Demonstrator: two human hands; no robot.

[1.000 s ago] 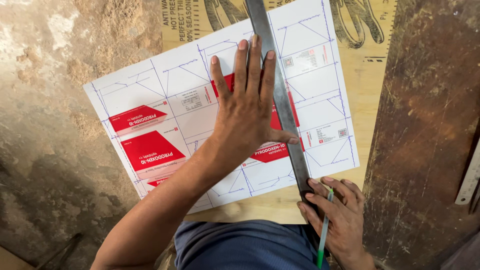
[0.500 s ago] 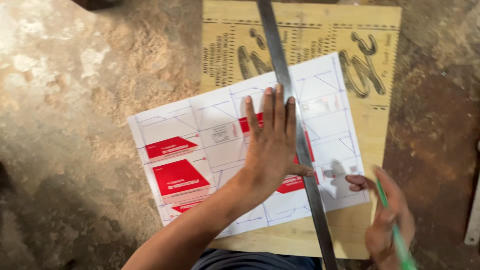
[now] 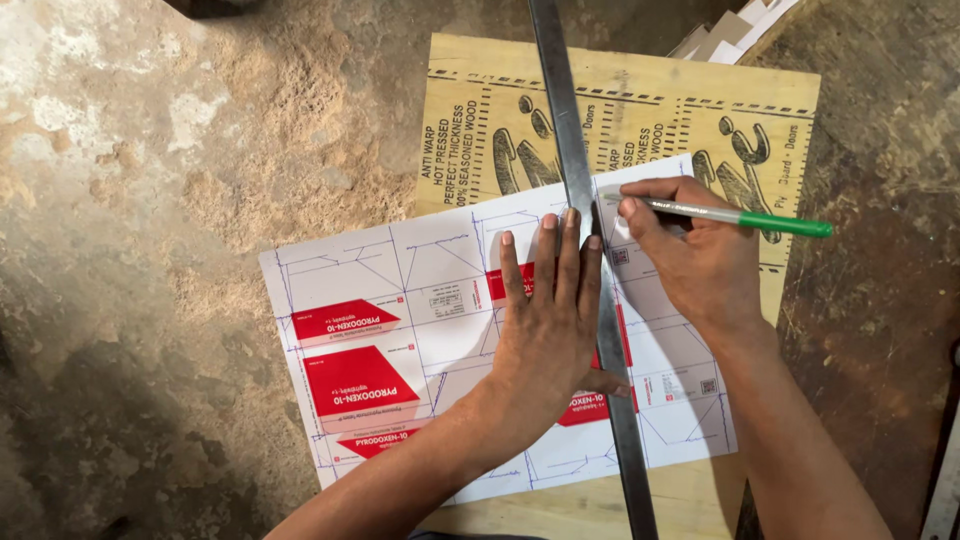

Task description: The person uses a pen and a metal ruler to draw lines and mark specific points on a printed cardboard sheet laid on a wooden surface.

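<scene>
A: Rough concrete floor (image 3: 150,200), dusted with sawdust; on it a plywood board (image 3: 690,95) that serves us as a tabletop. Only the head view to work from.

B: Head view, then. On the board lies the printed carton sheet (image 3: 400,300), white with red panels and blue ruled lines. A long steel ruler (image 3: 575,160) runs across it from the far edge toward us.

A: What changed? A second ago the right hand (image 3: 700,255) sat at the near end of the ruler; now we find it up at the sheet's far edge, right of the ruler.

B: We judge a line is about to start from the top.

A: Grip there: fingers pinched shut around a green-capped pen (image 3: 720,213), tip touching the sheet just beside the ruler.

B: Left hand (image 3: 550,320) as before: flat, fingers spread slightly, palm on the sheet, fingertips and thumb on the ruler. It holds nothing, only presses.
</scene>
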